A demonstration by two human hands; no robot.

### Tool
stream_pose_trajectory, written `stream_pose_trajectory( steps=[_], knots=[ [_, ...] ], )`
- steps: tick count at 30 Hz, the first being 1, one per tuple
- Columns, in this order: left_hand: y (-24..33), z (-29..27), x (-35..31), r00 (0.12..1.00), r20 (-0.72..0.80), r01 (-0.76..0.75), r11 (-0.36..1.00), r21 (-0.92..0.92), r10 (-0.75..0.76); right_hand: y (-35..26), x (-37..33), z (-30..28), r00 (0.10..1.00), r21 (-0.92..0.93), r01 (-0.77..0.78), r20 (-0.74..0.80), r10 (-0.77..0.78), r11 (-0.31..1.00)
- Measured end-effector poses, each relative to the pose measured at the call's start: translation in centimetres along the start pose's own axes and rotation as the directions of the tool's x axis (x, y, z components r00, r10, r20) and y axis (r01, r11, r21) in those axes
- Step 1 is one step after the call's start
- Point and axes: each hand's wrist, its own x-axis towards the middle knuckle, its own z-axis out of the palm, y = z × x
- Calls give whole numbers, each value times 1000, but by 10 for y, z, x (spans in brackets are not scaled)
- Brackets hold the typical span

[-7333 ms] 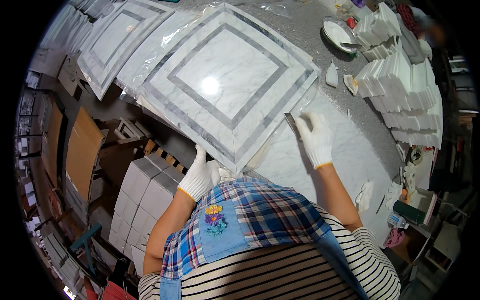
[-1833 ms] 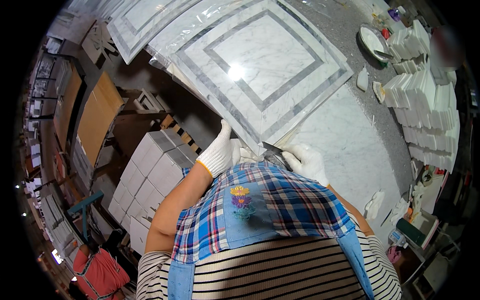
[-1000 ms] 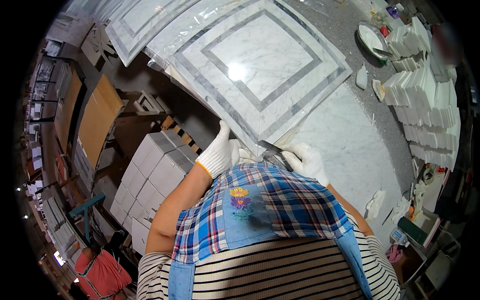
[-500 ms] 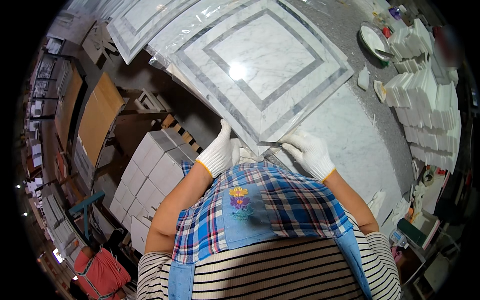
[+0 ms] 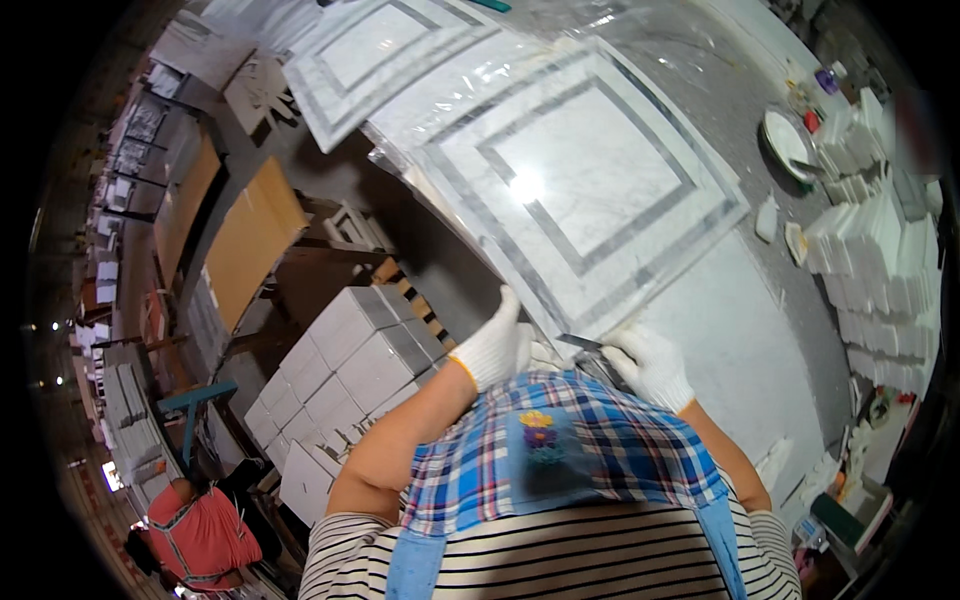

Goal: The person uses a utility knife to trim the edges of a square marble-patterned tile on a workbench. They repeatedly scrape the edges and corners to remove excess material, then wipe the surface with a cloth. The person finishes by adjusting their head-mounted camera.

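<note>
A square white marble panel point(image 5: 620, 150) with grey inlaid bands lies on the worktable, one corner pointing at me. My right hand point(image 5: 652, 368), in a white knit glove, is closed round a thin dark-bladed knife point(image 5: 578, 342); its tip lies on the panel's near corner. My left hand point(image 5: 492, 348), gloved the same way, is beside the panel's left edge near that corner. Its thumb sticks up, while its other fingers are partly hidden near some crumpled white material point(image 5: 542, 357). I cannot tell whether they grip anything.
Another banded marble panel point(image 5: 385, 50) lies at the far left. A bowl of white paste point(image 5: 785, 145) and stacked white pieces point(image 5: 870, 290) stand at the right. Left of me are stacked boxes point(image 5: 340, 375) and brown boards point(image 5: 255, 240). A person in red point(image 5: 205, 535) is at lower left.
The whole view has shifted, so everything sits further right and lower. Both hands stay near the panel's near corner, with the knife tip still on it.
</note>
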Motion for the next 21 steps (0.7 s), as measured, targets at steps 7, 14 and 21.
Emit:
stream_pose_trajectory(
  steps=[7, 14, 21],
  knots=[
    [4, -5, 4, 995, -38, 89, 995, -44, -91, 6, 2, 2, 993, 9, 100, -60, -99, 995],
    [1, 11, -7, 1000, 10, -21, 997, -73, 22, 3, 29, -14, 904, -242, 386, -90, -417, 890],
    [-2, -2, 6, 991, 102, -81, 995, -50, 86, 2, 50, -11, 808, -342, 499, -148, -570, 796]
  ],
)
